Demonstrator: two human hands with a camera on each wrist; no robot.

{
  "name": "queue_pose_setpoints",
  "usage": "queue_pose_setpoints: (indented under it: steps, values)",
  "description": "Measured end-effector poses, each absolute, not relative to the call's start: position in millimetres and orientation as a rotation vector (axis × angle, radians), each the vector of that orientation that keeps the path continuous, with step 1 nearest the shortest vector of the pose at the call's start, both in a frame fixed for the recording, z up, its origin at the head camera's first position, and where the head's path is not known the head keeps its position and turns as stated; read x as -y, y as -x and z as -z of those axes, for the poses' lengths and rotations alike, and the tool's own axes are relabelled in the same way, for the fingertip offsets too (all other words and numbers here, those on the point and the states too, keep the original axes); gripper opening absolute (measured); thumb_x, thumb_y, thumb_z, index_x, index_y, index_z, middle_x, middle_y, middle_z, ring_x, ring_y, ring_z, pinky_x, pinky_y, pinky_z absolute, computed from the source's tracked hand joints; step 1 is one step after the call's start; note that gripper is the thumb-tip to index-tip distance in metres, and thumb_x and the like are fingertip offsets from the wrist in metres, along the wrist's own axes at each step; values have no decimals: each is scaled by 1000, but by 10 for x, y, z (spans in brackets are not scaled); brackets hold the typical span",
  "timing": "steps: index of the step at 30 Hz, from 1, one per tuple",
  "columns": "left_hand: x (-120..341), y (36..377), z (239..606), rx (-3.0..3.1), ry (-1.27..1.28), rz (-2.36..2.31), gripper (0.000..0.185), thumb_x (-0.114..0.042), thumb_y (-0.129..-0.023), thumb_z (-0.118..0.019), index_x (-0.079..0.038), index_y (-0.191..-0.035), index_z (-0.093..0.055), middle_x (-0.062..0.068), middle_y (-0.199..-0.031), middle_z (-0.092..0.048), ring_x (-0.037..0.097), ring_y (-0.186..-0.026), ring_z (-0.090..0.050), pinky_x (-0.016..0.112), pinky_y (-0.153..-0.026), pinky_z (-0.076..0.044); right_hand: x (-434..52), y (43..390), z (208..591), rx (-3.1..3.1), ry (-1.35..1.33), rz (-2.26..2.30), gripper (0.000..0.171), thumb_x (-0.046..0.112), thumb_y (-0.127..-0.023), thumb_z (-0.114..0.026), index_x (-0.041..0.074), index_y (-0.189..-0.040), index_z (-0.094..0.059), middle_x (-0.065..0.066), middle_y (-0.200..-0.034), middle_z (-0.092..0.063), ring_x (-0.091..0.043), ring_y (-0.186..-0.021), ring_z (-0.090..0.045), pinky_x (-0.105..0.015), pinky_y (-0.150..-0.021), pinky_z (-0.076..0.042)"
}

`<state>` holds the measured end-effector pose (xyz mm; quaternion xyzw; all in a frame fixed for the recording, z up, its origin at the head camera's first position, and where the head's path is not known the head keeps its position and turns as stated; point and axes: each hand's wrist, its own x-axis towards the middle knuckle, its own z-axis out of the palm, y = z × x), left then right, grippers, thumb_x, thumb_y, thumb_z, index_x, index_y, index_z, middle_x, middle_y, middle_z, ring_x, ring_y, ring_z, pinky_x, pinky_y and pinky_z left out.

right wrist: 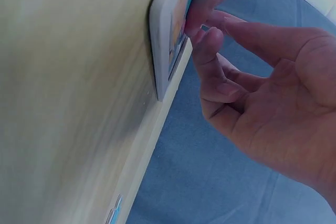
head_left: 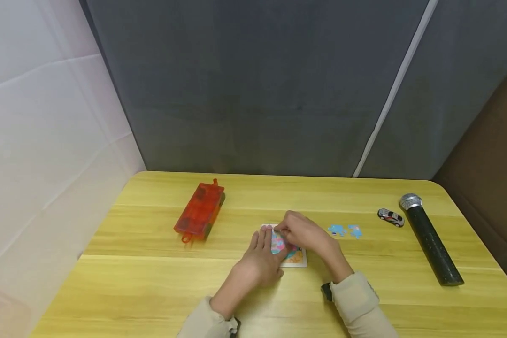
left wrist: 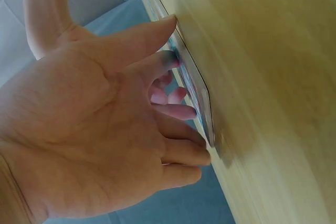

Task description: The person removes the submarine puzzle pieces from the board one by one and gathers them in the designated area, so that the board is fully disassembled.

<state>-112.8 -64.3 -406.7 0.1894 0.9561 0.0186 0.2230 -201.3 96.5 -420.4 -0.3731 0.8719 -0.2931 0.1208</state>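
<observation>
A small white-bordered picture puzzle (head_left: 299, 263), pink, blue and orange inside, lies flat on the table under both hands. Straight fingers of my left hand (head_left: 259, 260) rest across its left part, with the thumb near the lower side. Over the far edge, my right hand (head_left: 305, 233) has its fingers bent, and the index fingertip touches the puzzle near its upper left. In the right wrist view, the bent fingertips of the right hand (right wrist: 273, 77) sit right at the board; I cannot tell whether a piece is between them. Two loose blue puzzle pieces (head_left: 337, 230) lie to the right.
A translucent red box (head_left: 199, 210) with loops at its ends lies to the left. Toward the right edge are a toy car (head_left: 391, 217) and a black microphone (head_left: 433, 244) with a silver head. A dark grey partition (head_left: 236, 94) rises behind the wooden table (head_left: 131, 281).
</observation>
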Motion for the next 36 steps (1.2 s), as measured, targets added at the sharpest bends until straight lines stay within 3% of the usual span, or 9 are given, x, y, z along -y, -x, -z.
queue_pose_setpoints:
  steps: [2,5,10,14,16,19,24,29,36]
  values:
    - [638,1130,4069,-2648,-510,-34,64,-44,-112,-61,-36,-172,-39,38,-177,-14,49,-169,-8,60,-138,-10,-967,2037,4231,-2519,1132,882,36,-16,-94,-52,3,-79,-78,11,-55,-42,-5,-56,-37,-23,-56,-34]
    - [622,1119,4016,-2660,-488,37,65,-51,-109,-63,-39,-170,-42,38,-176,-18,49,-169,-11,62,-138,-10,-952,2058,4278,-2513,1138,894,37,-17,-91,-49,6,-68,-66,11,-55,-39,-5,-52,-36,-23,-53,-33]
    - [659,1129,3989,-2652,-474,20,67,-52,-109,-64,-39,-170,-42,36,-177,-17,47,-170,-10,62,-138,-8,-872,1982,4192,-2556,1006,859,29,-12,-101,-58,-6,-85,-81,6,-61,-44,-10,-61,-39,-23,-57,-35]
    - [730,1143,4065,-2641,-447,-85,67,-51,-109,-63,-41,-171,-38,33,-180,-8,46,-170,-4,63,-138,-2,-784,1896,4096,-2595,873,798,28,-1,-107,-67,-2,-82,-81,-1,-71,-56,-13,-69,-47,-22,-61,-40]
    - [770,1161,4152,-2637,-454,-141,68,-51,-110,-62,-42,-172,-36,31,-181,-1,45,-171,2,64,-137,2,-761,1870,4090,-2647,827,789,27,-2,-106,-67,-1,-82,-80,-4,-80,-62,-14,-74,-50,-24,-65,-46]
    - [806,1180,4274,-2625,-477,-188,70,-53,-109,-62,-42,-173,-33,30,-181,8,44,-170,10,67,-135,7,-732,1830,4100,-2713,749,798,17,-3,-104,-68,-4,-96,-82,-10,-93,-68,-17,-79,-57,-30,-69,-56]
    - [784,1128,4213,-2626,-488,-134,70,-55,-108,-63,-42,-171,-37,31,-181,1,44,-171,5,65,-136,4,-681,1786,4130,-2756,673,746,15,-2,-103,-67,-8,-113,-77,-13,-108,-68,-21,-87,-60,-36,-76,-61]
    - [757,1091,4072,-2645,-493,-107,69,-54,-108,-64,-39,-171,-41,32,-180,-6,45,-171,-1,62,-138,-2,-655,1809,4145,-2796,642,768,12,-7,-102,-65,-7,-110,-74,-15,-106,-69,-21,-85,-60,-37,-76,-61]
    - [749,1106,4064,-2643,-480,-89,69,-55,-107,-65,-41,-170,-42,31,-181,-8,43,-171,-1,62,-138,-5,-621,1853,4177,-2782,619,878,8,-8,-102,-67,-7,-106,-74,-11,-90,-72,-16,-71,-64,-28,-67,-59]
